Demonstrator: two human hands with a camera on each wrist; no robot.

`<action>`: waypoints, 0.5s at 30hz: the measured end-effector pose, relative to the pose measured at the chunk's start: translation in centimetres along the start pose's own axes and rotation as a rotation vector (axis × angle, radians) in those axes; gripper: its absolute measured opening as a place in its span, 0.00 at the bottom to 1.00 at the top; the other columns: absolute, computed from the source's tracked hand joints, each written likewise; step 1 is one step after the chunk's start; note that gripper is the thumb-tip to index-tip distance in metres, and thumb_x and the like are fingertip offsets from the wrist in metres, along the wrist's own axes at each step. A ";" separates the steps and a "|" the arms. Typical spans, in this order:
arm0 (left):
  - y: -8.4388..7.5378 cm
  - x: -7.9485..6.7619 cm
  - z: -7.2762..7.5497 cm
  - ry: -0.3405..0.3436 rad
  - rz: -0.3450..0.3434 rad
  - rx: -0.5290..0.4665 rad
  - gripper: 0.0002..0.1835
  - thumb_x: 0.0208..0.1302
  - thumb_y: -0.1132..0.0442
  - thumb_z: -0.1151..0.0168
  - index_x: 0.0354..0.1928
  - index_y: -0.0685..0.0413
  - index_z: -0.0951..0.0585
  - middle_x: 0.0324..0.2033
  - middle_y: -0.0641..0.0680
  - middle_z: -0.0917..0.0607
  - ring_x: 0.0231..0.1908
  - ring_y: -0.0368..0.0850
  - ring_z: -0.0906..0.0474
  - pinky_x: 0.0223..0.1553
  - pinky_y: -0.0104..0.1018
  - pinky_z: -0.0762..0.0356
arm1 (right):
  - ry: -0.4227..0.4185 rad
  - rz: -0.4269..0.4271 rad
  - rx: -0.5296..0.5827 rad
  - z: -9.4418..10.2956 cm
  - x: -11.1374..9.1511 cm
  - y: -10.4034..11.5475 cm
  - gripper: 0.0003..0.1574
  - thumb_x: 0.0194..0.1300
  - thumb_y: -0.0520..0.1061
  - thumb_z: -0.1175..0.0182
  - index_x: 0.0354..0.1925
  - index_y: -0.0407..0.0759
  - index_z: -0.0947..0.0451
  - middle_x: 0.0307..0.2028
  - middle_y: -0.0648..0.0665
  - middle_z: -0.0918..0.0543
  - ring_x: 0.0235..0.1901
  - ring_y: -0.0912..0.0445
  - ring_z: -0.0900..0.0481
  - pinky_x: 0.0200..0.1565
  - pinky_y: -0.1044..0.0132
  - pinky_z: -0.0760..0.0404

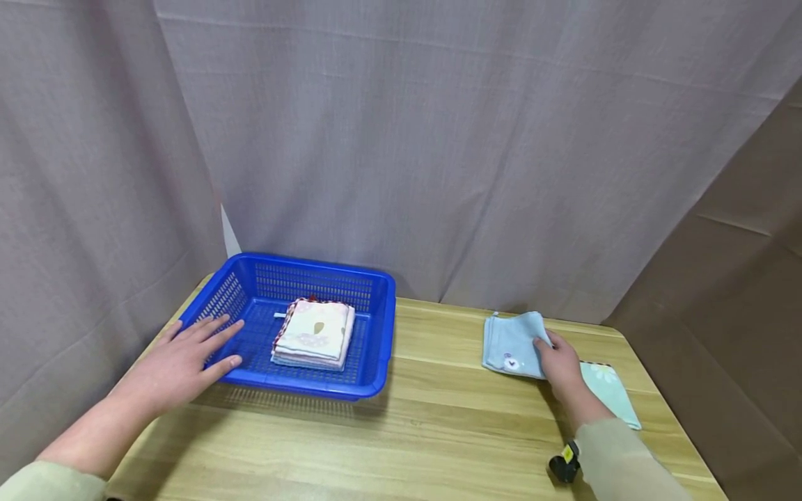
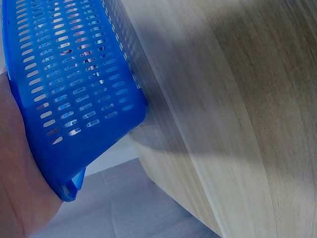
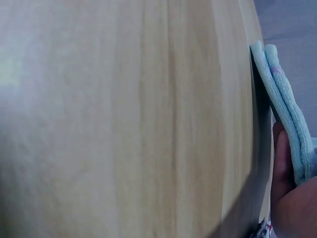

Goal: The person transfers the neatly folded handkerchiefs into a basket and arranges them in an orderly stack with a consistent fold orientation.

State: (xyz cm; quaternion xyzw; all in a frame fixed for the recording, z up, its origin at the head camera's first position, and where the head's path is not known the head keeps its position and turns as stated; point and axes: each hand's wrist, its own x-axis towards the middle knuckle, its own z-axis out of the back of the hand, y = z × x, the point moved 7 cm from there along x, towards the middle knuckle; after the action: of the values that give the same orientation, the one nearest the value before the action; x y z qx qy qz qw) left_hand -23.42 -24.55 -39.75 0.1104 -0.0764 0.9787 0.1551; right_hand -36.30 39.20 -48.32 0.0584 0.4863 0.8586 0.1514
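My right hand (image 1: 560, 362) pinches the right edge of a folded light-blue towel (image 1: 514, 344) with a small white bear face on it. In the right wrist view the folded towel (image 3: 285, 99) shows its layered edge, tilted over the table with fingers beneath and thumb on top. My left hand (image 1: 182, 362) lies with fingers spread over the near-left rim of a blue plastic basket (image 1: 370, 393). Inside the basket sits a stack of folded towels (image 1: 313, 330), a white one with a checked red edge on top. The left wrist view shows the palm against the basket's wall (image 2: 74, 148).
A mint-green folded towel (image 1: 610, 393) lies on the wooden table (image 1: 438, 431) at the right, partly behind my right forearm. Grey curtains (image 1: 438, 139) hang along the back and left, and a brown cloth wall (image 1: 739, 278) borders the right side.
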 end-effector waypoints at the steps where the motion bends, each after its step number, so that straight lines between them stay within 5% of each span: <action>1: 0.0 0.0 0.0 -0.002 -0.001 -0.001 0.35 0.71 0.35 0.50 0.72 0.46 0.31 0.68 0.62 0.30 0.69 0.65 0.39 0.65 0.69 0.51 | -0.001 0.000 0.014 0.0 -0.1 0.1 0.35 0.76 0.50 0.53 0.74 0.36 0.42 0.70 0.28 0.38 0.63 0.41 0.36 0.64 0.49 0.35; 15: 0.0 -0.1 0.0 0.000 -0.003 0.003 0.35 0.71 0.36 0.50 0.72 0.46 0.31 0.69 0.62 0.31 0.69 0.65 0.39 0.65 0.69 0.50 | -0.005 -0.036 0.137 -0.1 -1.8 0.6 0.36 0.77 0.52 0.54 0.75 0.36 0.43 0.69 0.29 0.37 0.61 0.44 0.34 0.54 0.63 0.31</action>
State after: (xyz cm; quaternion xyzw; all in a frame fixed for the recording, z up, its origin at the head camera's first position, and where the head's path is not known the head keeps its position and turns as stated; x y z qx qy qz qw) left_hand -23.37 -24.59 -39.77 0.1105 -0.0749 0.9786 0.1565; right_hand -34.75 38.28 -47.78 0.0620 0.5443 0.8204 0.1639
